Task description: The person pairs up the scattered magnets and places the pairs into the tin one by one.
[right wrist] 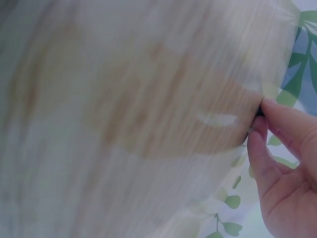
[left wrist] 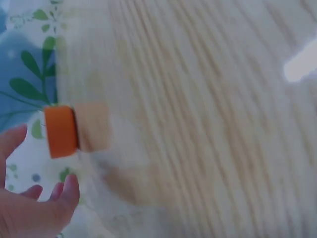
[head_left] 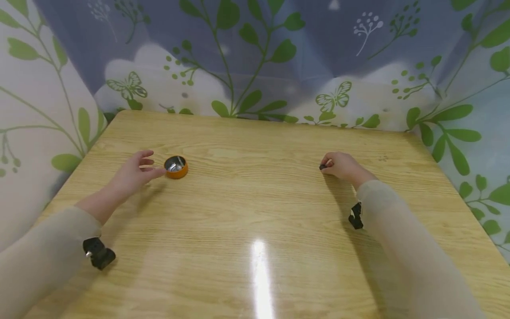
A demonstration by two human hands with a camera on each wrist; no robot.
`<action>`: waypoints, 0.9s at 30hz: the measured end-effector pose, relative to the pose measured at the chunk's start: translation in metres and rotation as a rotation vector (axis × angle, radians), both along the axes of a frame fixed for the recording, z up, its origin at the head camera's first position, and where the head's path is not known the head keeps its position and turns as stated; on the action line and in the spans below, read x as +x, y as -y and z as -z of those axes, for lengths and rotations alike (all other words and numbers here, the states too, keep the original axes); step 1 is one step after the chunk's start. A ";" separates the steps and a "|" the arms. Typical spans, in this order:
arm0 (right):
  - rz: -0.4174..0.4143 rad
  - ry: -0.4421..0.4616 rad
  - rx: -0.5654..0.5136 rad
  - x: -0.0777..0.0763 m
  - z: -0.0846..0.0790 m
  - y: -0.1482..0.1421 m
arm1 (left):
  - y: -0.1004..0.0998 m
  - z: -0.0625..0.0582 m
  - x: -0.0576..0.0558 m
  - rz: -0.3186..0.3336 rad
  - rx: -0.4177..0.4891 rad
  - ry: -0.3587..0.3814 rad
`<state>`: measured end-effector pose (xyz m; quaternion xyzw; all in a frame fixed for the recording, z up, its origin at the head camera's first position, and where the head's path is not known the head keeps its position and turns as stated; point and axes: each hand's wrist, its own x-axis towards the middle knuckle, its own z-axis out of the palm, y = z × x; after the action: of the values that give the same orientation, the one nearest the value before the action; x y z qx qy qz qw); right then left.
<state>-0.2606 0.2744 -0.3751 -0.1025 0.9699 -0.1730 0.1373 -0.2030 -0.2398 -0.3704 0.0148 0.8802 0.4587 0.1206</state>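
On the left of the table stands a small round orange bowl with a shiny metal inside; its orange side wall shows in the left wrist view. My left hand is just left of it, fingers spread and relaxed, with the thumb tip right at the bowl's rim. Farther right, my right hand pinches a small black object between thumb and fingertips, low over the wood. In the right wrist view only a dark sliver shows between the fingertips; the rest is hidden, and I cannot tell its kind.
The light wood table has its far edge against a curtain printed with leaves and butterflies. More of this cloth hangs at both sides. A bright light reflection lies near the front. Black wrist devices sit under both sleeves.
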 end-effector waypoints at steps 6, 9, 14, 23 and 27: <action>-0.008 0.001 0.004 0.002 -0.002 -0.001 | 0.007 0.014 -0.017 0.106 0.074 0.103; 0.006 0.017 -0.009 0.002 -0.002 -0.001 | 0.009 0.017 -0.025 0.168 0.110 0.098; 0.000 0.018 -0.021 0.003 0.000 -0.002 | 0.007 0.023 -0.039 0.234 0.076 0.070; 0.044 0.034 -0.120 0.010 -0.003 -0.014 | 0.006 0.028 -0.046 0.212 0.105 0.081; 0.049 0.061 -0.170 0.010 -0.004 -0.022 | 0.007 0.028 -0.045 0.207 0.129 0.082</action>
<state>-0.2504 0.2969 -0.3712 -0.0847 0.9493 -0.2613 0.1532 -0.2476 -0.2466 -0.3985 0.0943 0.8369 0.4999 0.2020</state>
